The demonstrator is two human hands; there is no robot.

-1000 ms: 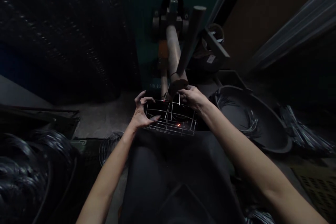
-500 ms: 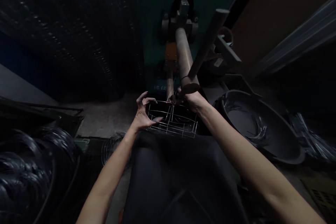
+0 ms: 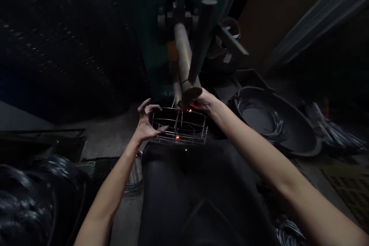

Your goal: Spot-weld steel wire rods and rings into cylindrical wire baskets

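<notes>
- The left grip (image 3: 145,123) is held open, its fingers spread, with the index fingertip (image 3: 165,127) laid against the near left side of the wire basket frame (image 3: 184,143).
- The right grip (image 3: 203,103) is placed at the far rim of the frame; its fingers are partly hidden behind a dark round disc (image 3: 191,94), so whether the wire is clenched cannot be told.
- The frame is held between both grips, above the person's dark trousers (image 3: 178,196). Its oval is tilted slightly, and its long axis runs from side to side across the view.
- The right grip is the nearer to the disc, which is carried at the end of a dark rod (image 3: 203,34). The disc is seen just above the far rim, with a pale rod (image 3: 182,48) lying beside the dark one.
- Orange sparks (image 3: 177,137) are seen at the frame's far rim and among its lower wires, and one is seen just below the frame.
- A black basin (image 3: 302,153) holding wire pieces is placed to the right; dark wire coils (image 3: 23,200) are heaped to the left.
- Compared with the frame from half a second ago, more sparks are seen, and the frame sits further left in the view; both grips are found at about the same places on it.
</notes>
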